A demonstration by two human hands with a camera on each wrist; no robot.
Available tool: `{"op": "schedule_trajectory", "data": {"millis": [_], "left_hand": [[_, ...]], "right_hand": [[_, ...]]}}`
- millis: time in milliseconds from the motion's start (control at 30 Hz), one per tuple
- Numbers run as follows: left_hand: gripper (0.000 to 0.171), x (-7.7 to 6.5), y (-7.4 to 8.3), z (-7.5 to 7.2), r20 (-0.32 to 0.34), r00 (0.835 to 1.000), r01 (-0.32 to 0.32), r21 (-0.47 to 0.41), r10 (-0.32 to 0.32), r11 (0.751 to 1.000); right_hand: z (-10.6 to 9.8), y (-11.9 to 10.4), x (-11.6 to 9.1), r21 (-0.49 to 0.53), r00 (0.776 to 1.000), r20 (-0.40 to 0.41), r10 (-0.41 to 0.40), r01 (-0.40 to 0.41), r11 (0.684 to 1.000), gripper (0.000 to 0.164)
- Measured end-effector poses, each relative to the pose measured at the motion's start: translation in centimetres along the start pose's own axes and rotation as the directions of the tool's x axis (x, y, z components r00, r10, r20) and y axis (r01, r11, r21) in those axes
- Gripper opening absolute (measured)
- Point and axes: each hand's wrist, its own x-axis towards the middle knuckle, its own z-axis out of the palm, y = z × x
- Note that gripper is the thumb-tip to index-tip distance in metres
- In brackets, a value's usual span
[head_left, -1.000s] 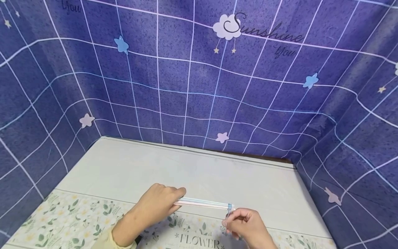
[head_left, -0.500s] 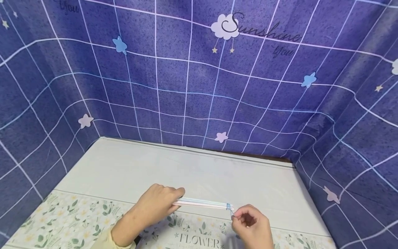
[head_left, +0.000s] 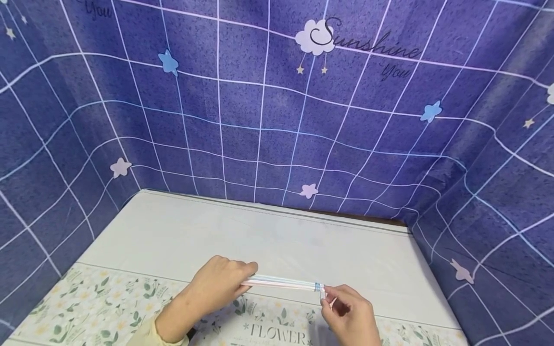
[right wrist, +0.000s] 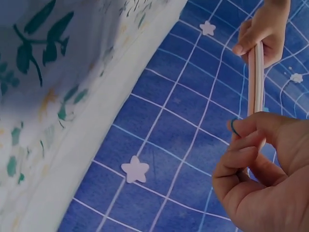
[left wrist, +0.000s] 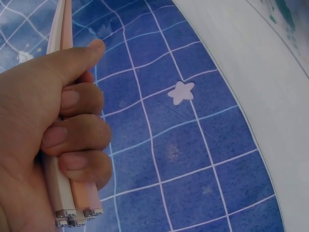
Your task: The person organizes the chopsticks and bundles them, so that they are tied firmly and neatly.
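Note:
A bundle of slim pastel sticks (head_left: 283, 282), white, pink and bluish, lies level in the grip of my left hand (head_left: 222, 279). In the left wrist view their silvery squared ends (left wrist: 77, 217) stick out below the curled fingers. A blue elastic band (head_left: 318, 287) is wound several times round the bundle's right end. My right hand (head_left: 352, 312) is at that end, its thumb and index finger pulling a strand of the band downward. The right wrist view shows a loop of the elastic band (right wrist: 234, 127) over a fingertip.
Beneath the hands is a table with a white cover (head_left: 259, 226) and a floral strip (head_left: 99, 307) along its near side, printed with "FLOWER". A blue-purple gridded curtain (head_left: 242, 105) with stars encloses the back and both sides.
The right hand drew back to the right with the strand, then came back close to the stick ends, with the index finger now near their tips. The left hand stays nearly still.

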Motion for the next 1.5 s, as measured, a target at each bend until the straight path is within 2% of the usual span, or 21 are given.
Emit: {"op": "schedule_trajectory", "data": {"millis": [100, 200, 367, 567, 733, 867, 967, 1067, 1133, 1200, 1300, 1400, 1500], "left_hand": [[0.025, 0.0, 0.1, 0.1, -0.025, 0.999, -0.035, -0.001, 0.035, 0.999], [0.024, 0.0, 0.1, 0.2, -0.021, 0.999, -0.049, -0.019, 0.049, 0.999], [0.023, -0.1, 0.2, 0.3, -0.003, 0.999, -0.035, -0.031, 0.034, 0.999], [0.021, -0.2, 0.4, 0.5, 0.029, 0.999, -0.022, -0.019, 0.023, 1.000], [0.021, 0.0, 0.5, 0.7, 0.049, 0.999, -0.022, -0.013, 0.022, 1.000], [0.022, 0.1, 0.7, 0.7, 0.039, 0.999, -0.007, 0.000, 0.007, 1.000], [0.021, 0.2, 0.7, 0.8, 0.042, 0.999, 0.003, -0.004, -0.003, 1.000], [0.022, 0.2, 0.6, 0.9, 0.054, 0.998, 0.014, -0.005, -0.014, 1.000], [0.022, 0.3, 0.5, 0.9, 0.058, 0.998, 0.027, 0.004, -0.027, 1.000], [0.022, 0.3, 0.3, 0.9, 0.055, 0.998, 0.039, 0.015, -0.040, 0.999], [0.023, 0.3, 0.1, 0.9, 0.044, 0.998, 0.052, 0.023, -0.053, 0.998], [0.024, 0.3, -0.1, 0.7, 0.034, 0.998, 0.057, 0.003, -0.057, 0.998], [0.025, 0.3, -0.1, 0.4, 0.029, 0.998, 0.062, -0.032, -0.061, 0.998]], "right_hand": [[-0.2, 0.1, 0.2, -0.053, 0.997, 0.008, -0.072, 0.072, 0.996, 0.035], [-0.4, 0.0, 0.2, -0.071, 0.996, 0.043, -0.084, 0.087, 0.994, 0.041], [-0.8, -0.5, 0.2, -0.080, 0.994, 0.109, -0.011, 0.020, 0.997, 0.049], [-1.0, -1.4, 0.3, -0.071, 0.981, 0.179, 0.080, -0.068, 0.995, 0.053], [-0.7, -1.8, 0.3, -0.066, 0.982, 0.179, 0.058, -0.047, 0.997, 0.051], [-0.5, -2.0, 0.2, -0.123, 0.985, 0.168, 0.034, -0.013, 0.992, 0.053], [-0.2, -2.0, 0.1, -0.180, 0.990, 0.138, -0.033, 0.058, 0.982, 0.059], [0.1, -1.7, 0.0, -0.207, 0.985, 0.074, -0.157, 0.169, 0.964, 0.062], [0.2, -1.4, -0.2, -0.193, 0.967, 0.017, -0.256, 0.254, 0.948, 0.059], [0.4, -1.1, -0.3, -0.160, 0.946, -0.034, -0.322, 0.313, 0.936, 0.056], [0.5, -0.8, -0.3, -0.091, 0.922, -0.089, -0.376, 0.368, 0.925, 0.049], [0.6, -0.6, -0.3, -0.036, 0.911, -0.129, -0.391, 0.390, 0.920, 0.032], [0.7, -0.6, -0.3, 0.045, 0.883, -0.174, -0.435, 0.448, 0.893, 0.003]]}}
